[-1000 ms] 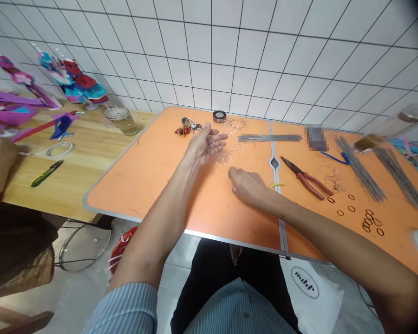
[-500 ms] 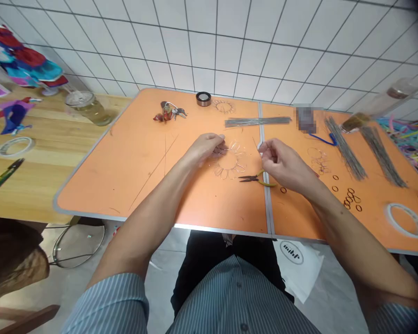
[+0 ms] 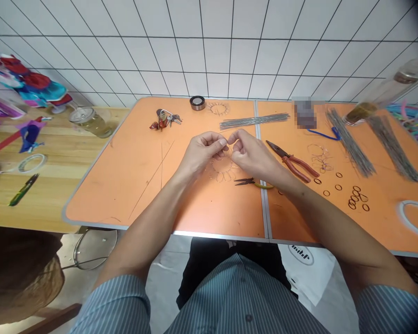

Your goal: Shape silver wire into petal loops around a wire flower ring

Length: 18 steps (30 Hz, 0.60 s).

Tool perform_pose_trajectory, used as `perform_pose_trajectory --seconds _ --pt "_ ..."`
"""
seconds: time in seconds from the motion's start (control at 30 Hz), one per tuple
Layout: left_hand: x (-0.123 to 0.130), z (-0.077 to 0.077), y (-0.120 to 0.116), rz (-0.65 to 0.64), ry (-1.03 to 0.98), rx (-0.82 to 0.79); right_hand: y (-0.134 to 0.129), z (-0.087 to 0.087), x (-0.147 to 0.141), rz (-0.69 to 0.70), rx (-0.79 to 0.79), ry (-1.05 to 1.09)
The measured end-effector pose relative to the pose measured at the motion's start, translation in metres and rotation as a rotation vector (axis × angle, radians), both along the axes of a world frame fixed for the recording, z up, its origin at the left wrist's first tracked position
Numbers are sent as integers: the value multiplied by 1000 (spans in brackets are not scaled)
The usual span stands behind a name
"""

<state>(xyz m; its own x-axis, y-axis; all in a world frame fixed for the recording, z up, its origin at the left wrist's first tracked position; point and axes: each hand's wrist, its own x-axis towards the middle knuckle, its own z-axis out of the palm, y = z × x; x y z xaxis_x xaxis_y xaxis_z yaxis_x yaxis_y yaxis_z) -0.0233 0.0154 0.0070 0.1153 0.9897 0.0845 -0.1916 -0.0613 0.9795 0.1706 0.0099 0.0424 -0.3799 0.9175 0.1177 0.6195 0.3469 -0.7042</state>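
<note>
The left grip and right grip are meeting almost fingertip to fingertip, both closing on a thin wire. Just below them, a wire flower frame is lying on the orange worktop. Small cutters are resting beneath the right grip, and red-handled pliers are lying farther right of it.

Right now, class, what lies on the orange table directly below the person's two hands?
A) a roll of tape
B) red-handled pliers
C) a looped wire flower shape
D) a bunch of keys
C: the looped wire flower shape lies on the orange table just below the left hand and right hand.
</note>
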Motion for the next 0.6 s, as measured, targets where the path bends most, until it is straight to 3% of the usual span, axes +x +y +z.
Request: perform_pose_trajectory --seconds 0.2,0.4,0.6 --pt "-2 -3 4 58 -34 -8 -1 1 -7 11 -3 -40" --pt "-4 3 3 141 -83 31 9 0 -5 15 101 113" --pt "0 2 3 157 -77 6 16 -7 -3 72 83 199"
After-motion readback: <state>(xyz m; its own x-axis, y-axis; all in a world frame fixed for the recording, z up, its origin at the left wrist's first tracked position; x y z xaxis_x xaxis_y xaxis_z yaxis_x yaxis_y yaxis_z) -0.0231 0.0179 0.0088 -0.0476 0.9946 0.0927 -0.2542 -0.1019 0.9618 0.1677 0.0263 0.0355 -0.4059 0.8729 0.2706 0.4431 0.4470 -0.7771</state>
